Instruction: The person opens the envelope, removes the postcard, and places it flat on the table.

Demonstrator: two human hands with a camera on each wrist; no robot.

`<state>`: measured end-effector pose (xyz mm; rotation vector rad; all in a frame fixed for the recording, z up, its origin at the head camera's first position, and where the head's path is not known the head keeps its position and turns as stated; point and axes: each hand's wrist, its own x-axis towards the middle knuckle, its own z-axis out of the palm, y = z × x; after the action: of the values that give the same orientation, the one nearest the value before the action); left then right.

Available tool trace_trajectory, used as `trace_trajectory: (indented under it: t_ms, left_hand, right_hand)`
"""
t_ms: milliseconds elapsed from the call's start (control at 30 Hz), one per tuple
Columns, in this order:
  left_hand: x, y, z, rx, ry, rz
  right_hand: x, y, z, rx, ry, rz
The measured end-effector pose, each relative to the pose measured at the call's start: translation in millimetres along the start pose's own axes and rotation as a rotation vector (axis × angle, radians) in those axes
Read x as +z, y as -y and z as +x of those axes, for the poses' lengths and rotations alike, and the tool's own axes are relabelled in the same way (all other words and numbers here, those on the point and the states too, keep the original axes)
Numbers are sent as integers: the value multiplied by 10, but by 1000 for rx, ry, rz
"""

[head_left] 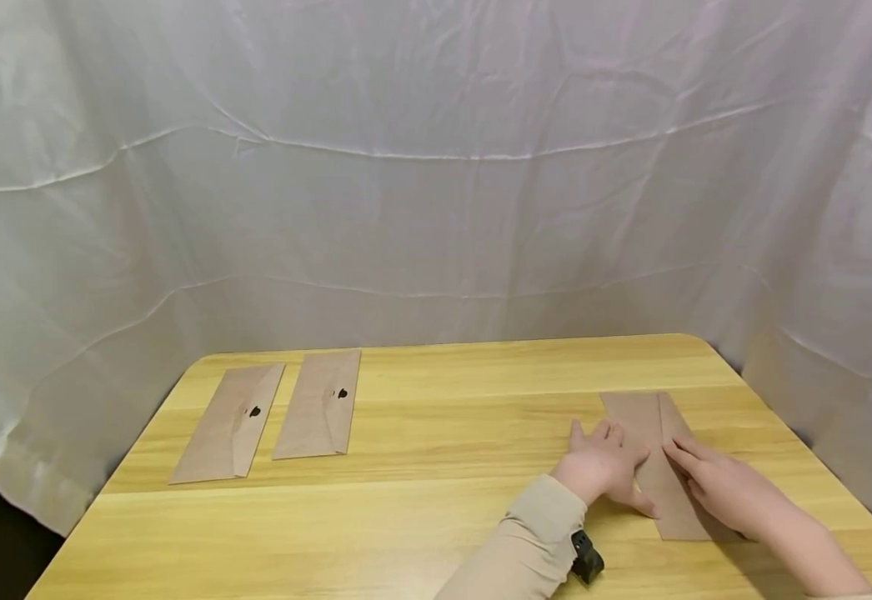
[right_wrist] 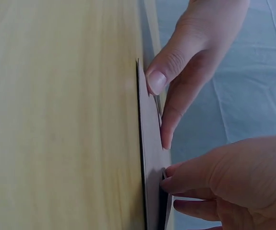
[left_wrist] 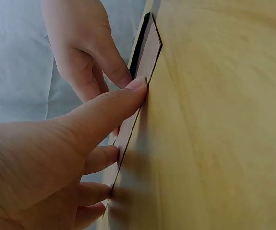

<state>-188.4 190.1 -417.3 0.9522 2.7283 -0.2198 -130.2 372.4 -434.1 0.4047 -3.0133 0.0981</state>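
Observation:
A brown paper envelope lies on the right side of the table, under both hands. My left hand rests on its left part with the fingers spread; in the left wrist view the left thumb presses on the paper near an edge. My right hand is at the envelope's flap, pinching its edge between thumb and fingers. A dark gap under the flap in the left wrist view shows it slightly raised. Whether the envelope holds anything cannot be seen.
Two similar brown envelopes, one farther left and one beside it, lie flap-closed at the table's left, each with a small black mark. The wooden table is bordered by a pale hanging sheet. A black device sits at the left wrist.

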Motion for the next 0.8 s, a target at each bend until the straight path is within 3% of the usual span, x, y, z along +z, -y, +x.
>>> trace_trajectory:
  t_ms: [700,800]
  left_hand:
    - [17,19,12,1,28,-18]
    - [18,10,10,0,33,-13]
  right_hand:
    - [-72,26,6,-30,-49,-47]
    - [-65,9,-8,-53,-94,-58]
